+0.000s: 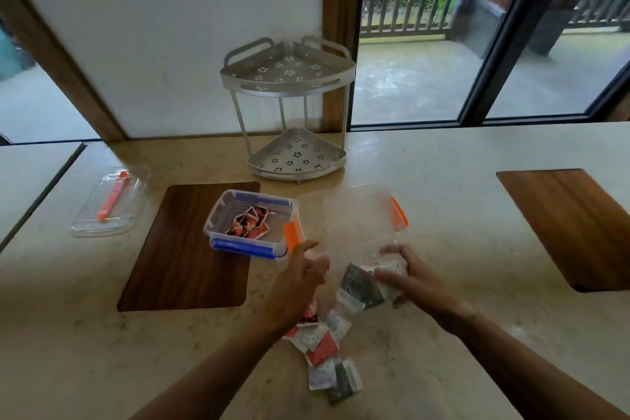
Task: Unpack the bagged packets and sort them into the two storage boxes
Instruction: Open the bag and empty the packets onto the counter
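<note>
A clear box with blue clips [250,228] stands on a wooden mat and holds several red packets [248,225]. To its right sits a clear box with orange clips [347,218], apparently empty. My left hand [300,278] hovers by that box's near-left corner with its fingers apart, holding nothing. My right hand [405,278] grips a bunch of grey and white packets [363,283] at the box's near edge. A loose pile of red, white and grey packets [324,351] lies on the counter between my forearms.
A clear lid with an orange clip [110,203] lies at the left. A two-tier metal corner rack [293,112] stands behind the boxes by the wall. Another wooden mat [572,225] lies at the right. The beige counter [443,181] ends at a window.
</note>
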Action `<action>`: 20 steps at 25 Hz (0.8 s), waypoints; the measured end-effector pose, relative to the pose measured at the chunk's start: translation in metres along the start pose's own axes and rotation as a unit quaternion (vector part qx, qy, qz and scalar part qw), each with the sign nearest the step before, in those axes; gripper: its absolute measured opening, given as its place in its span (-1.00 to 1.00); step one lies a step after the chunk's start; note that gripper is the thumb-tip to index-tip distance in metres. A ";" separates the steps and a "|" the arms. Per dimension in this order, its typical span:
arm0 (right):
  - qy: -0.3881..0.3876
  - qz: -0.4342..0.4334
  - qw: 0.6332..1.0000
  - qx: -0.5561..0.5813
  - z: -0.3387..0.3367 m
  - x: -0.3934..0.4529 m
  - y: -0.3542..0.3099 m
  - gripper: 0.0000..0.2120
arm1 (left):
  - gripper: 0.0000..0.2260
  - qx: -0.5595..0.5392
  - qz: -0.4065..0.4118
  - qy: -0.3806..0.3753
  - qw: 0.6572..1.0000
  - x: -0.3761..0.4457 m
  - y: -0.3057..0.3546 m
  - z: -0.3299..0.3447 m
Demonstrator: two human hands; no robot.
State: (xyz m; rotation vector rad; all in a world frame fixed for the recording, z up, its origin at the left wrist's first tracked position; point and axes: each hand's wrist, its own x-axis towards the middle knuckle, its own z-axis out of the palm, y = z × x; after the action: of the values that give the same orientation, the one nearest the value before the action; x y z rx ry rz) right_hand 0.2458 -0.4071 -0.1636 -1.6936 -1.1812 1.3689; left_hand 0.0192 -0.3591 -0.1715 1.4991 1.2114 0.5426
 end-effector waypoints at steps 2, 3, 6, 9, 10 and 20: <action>-0.012 0.007 1.000 0.012 -0.004 0.011 -0.001 -0.48 | -0.47 -0.021 -0.025 -0.029 0.999 -0.006 -0.001 0.013; -0.019 0.009 1.000 0.021 -0.006 0.018 0.000 -0.40 | -0.44 -0.046 -0.035 -0.038 0.998 -0.009 0.002 0.020; -0.042 0.015 0.998 0.050 -0.005 0.030 0.001 -0.29 | -0.37 -0.096 -0.049 -0.008 0.994 -0.011 0.010 0.041; -0.042 0.008 0.998 0.041 -0.003 0.037 0.002 -0.24 | -0.32 -0.112 -0.060 0.075 0.989 -0.005 0.017 0.053; -0.040 -0.001 0.998 0.041 -0.001 0.038 0.002 -0.26 | -0.35 -0.117 -0.061 0.093 0.987 -0.005 0.018 0.055; -0.126 0.025 0.992 -0.012 -0.008 0.053 -0.012 -0.60 | -0.73 -0.177 -0.177 0.106 0.962 0.012 0.018 0.036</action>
State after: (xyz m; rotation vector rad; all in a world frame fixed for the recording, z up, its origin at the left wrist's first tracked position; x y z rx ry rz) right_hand 0.2537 -0.3532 -0.1715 -1.6103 -1.3041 1.6446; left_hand 0.0614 -0.3628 -0.1697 0.9134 1.4244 0.6480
